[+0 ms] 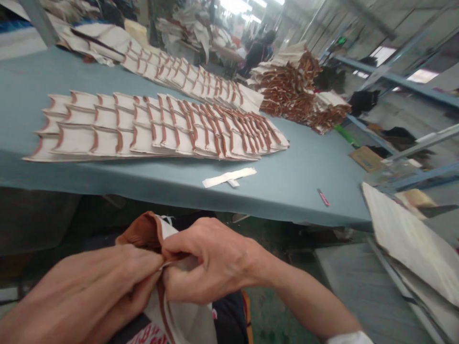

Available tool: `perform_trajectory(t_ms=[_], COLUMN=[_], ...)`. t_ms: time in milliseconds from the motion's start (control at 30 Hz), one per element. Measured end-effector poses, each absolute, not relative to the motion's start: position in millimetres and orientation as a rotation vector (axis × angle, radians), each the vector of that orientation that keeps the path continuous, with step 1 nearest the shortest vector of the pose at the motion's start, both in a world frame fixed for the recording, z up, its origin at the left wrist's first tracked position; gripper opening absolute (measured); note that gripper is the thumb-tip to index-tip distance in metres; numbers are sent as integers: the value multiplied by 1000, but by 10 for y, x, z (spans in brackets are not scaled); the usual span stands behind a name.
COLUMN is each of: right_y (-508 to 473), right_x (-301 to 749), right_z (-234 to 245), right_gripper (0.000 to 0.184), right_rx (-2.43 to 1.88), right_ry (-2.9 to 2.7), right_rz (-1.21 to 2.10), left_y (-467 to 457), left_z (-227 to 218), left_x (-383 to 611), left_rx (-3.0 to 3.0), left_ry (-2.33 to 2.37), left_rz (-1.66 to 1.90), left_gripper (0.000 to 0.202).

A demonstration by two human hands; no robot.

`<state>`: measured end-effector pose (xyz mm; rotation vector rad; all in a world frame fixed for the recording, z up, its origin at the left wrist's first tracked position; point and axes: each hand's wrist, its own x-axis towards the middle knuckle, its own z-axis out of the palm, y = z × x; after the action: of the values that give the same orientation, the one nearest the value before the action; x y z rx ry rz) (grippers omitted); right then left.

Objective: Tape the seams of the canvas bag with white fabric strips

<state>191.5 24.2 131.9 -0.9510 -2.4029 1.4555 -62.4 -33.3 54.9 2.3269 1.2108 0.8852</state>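
My left hand point(103, 282) and my right hand point(211, 258) meet in front of my body. Both pinch the edge of a sewn fabric piece point(141, 231), which is brown at its open top and cream lower down, with a brown seam. Red lettering shows on a pale patch below my left hand. The fingertips sit close together on the edge, and the exact grip is partly hidden. On the blue table beyond lie white strips point(229, 177), apart from my hands.
Overlapping rows of cream pieces with brown edges point(161, 129) cover the blue table point(308, 157). A tall heap of similar pieces point(294, 86) stands at its far right. A small pink tool point(323, 197) lies near the right edge. Boards point(412, 239) lean at right. A person point(258, 52) is behind.
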Motion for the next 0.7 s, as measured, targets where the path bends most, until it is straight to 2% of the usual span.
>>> perform_trajectory(t_ms=[67,133,367,567,700], right_y=[214,197,197,215,207], right_x=[1913,1897,1843,1899,1937], right_z=[1377,1442,1537,1361,1319], right_gripper=[22,22,20,14,10], right_rx=[-990,-1024,-1060,-992,-980], right_ry=[-2389,-2428,-2643,-2365,-2234], right_rz=[1463,1438,1200,1549,1734], left_y=[-297,-244,-225,-261,-314], left_z=[799,954,970,981,951], left_x=[-492,-404,-424,-399,-410], left_rx=[2495,2567,2504,2504,2571], left_ry=[1105,1054,1039,1110,1080], left_rz=[916,907,819,862,919], left_gripper=[41,42,31,31,23])
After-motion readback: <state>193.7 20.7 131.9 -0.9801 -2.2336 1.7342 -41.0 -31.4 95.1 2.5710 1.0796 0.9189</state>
